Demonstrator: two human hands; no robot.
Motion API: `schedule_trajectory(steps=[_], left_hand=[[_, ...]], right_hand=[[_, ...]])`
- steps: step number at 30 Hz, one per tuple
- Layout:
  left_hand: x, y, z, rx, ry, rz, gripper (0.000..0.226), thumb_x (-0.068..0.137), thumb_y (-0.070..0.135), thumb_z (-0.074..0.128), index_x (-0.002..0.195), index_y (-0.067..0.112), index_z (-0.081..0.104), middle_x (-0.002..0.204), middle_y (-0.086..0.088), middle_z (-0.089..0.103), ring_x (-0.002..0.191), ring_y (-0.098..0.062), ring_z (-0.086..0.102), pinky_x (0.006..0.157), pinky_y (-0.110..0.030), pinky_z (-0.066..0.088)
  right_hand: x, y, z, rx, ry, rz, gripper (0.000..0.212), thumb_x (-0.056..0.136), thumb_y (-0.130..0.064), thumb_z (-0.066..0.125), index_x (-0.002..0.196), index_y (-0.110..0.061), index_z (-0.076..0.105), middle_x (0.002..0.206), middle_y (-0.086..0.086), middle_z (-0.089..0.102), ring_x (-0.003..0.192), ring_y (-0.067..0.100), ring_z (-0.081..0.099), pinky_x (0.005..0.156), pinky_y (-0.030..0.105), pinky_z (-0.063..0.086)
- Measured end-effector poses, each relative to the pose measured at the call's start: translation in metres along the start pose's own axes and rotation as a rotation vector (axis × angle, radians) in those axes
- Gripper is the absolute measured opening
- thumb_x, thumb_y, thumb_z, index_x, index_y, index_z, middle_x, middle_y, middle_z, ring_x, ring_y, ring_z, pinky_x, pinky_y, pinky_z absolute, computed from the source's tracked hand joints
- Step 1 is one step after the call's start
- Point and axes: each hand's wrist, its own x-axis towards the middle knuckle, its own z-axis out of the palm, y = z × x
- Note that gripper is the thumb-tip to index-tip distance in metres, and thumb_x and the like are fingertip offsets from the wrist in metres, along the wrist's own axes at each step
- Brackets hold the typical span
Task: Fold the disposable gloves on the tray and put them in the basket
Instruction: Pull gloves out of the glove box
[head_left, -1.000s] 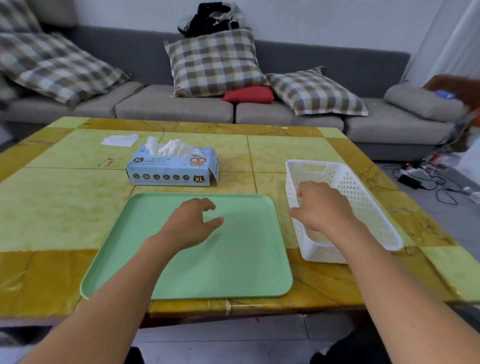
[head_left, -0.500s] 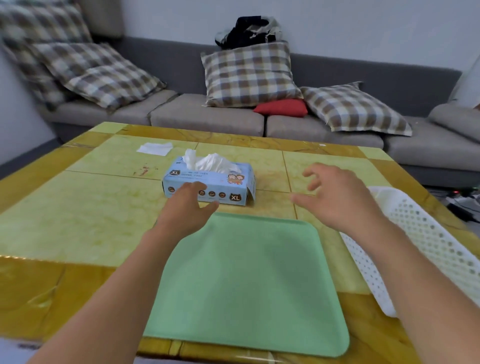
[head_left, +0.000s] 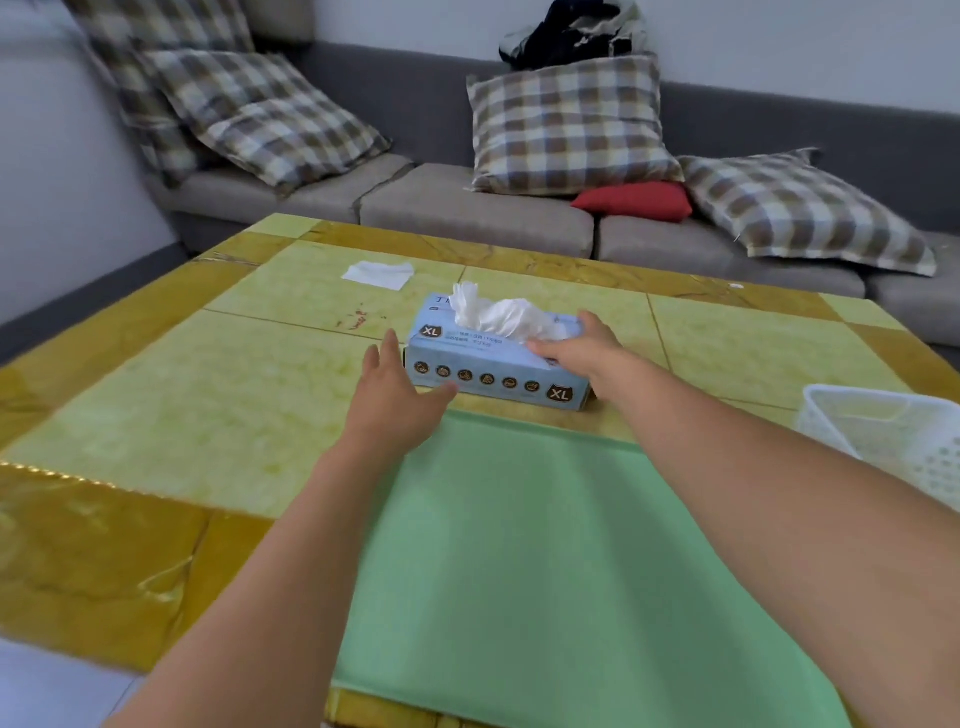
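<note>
Both hands reach the glove box.

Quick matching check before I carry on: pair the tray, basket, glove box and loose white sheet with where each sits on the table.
1 tray
2 basket
3 glove box
4 white sheet

a far left part of the table
b right edge of view
c just beyond the tray
d nearest, between the forearms

Pairs: 1-d, 2-b, 3-c, 4-a
</note>
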Motion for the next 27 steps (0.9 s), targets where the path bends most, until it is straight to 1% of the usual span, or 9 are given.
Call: schedule_trajectory(steps=[5,8,11,15,17,20,23,25,27], left_hand=[[0.017,-0.002,0.009,-0.591,-0.1,-0.304,0.096,0.094,0.043,0.066,0.161,0.02,0.001,0.165,-0.002,0.022,0.145,-0.026,0.035,0.1,-0.035,0.035],[0.016,0.008,0.017,-0.547,-0.111,-0.248,0.067,0.099,0.04,0.059,0.156,0.021,0.029,0.152,-0.002,0.046,0.123,-0.021,0.056,0.098,-0.036,0.046],[0.006,0.027,0.037,-0.388,-0.131,-0.087,0.03,0.101,0.031,0.056,0.13,0.024,0.052,0.128,-0.001,0.063,0.088,-0.005,0.059,0.068,-0.024,0.044],[-0.016,0.053,0.067,-0.126,-0.243,0.197,0.063,0.101,0.034,0.057,0.155,0.033,0.026,0.127,0.005,0.053,0.107,-0.017,0.057,0.084,-0.027,0.04],[-0.019,0.06,0.08,0.052,-0.238,0.266,0.061,0.101,0.037,0.054,0.156,0.034,0.027,0.13,-0.005,0.047,0.107,-0.024,0.056,0.087,-0.029,0.041],[-0.019,0.068,0.091,0.185,-0.194,0.237,0.06,0.099,0.047,0.053,0.154,0.035,0.032,0.153,-0.019,0.027,0.118,-0.038,0.055,0.104,-0.04,0.045],[-0.018,0.073,0.1,0.3,-0.123,0.359,0.07,0.095,0.059,0.052,0.155,0.031,0.029,0.168,-0.005,-0.008,0.145,-0.041,0.027,0.115,-0.049,0.033],[-0.015,0.074,0.108,0.329,-0.128,0.431,0.084,0.09,0.071,0.042,0.158,0.027,0.022,0.168,0.003,0.003,0.15,-0.036,0.017,0.117,-0.053,0.028],[-0.01,0.072,0.115,0.313,-0.122,0.43,0.092,0.081,0.08,0.027,0.156,0.026,0.02,0.16,0.006,0.033,0.15,-0.033,0.021,0.118,-0.054,0.027]], right_hand=[[0.004,0.024,-0.017,0.062,0.001,-0.05,0.096,0.081,-0.025,0.086,0.158,-0.022,0.029,0.156,0.002,0.042,0.134,0.024,0.049,0.111,0.039,0.044],[-0.002,0.033,-0.033,0.051,-0.031,-0.046,0.095,0.081,-0.016,0.086,0.157,-0.023,0.03,0.155,0.002,0.043,0.133,0.024,0.051,0.11,0.037,0.044],[-0.016,0.048,-0.061,0.018,-0.002,-0.035,0.096,0.083,-0.006,0.081,0.159,-0.02,0.025,0.152,0.004,0.045,0.129,0.026,0.055,0.108,0.042,0.047],[-0.043,0.066,-0.1,-0.196,0.012,-0.064,0.071,0.082,-0.007,0.065,0.148,-0.016,0.04,0.136,0.004,0.055,0.113,0.024,0.059,0.08,0.032,0.049],[-0.054,0.069,-0.103,-0.341,0.05,-0.123,0.064,0.079,-0.02,0.067,0.14,-0.019,0.045,0.138,0.005,0.053,0.118,0.025,0.056,0.086,0.035,0.051],[-0.062,0.055,-0.093,-0.559,0.226,-0.311,0.085,0.082,-0.047,0.073,0.153,-0.023,0.033,0.159,0.005,0.027,0.146,0.029,0.03,0.106,0.043,0.04],[-0.057,0.033,-0.08,-0.734,0.184,-0.353,0.087,0.079,-0.068,0.068,0.15,-0.03,0.037,0.149,0.005,0.037,0.134,0.033,0.043,0.093,0.04,0.042],[-0.044,0.026,-0.074,-0.807,0.141,-0.326,0.069,0.078,-0.062,0.073,0.132,-0.024,0.053,0.134,0.007,0.05,0.12,0.033,0.053,0.079,0.034,0.039],[-0.034,0.025,-0.071,-0.716,0.15,-0.393,0.045,0.078,-0.046,0.081,0.104,-0.016,0.061,0.109,0.004,0.061,0.098,0.029,0.059,0.067,0.031,0.036]])
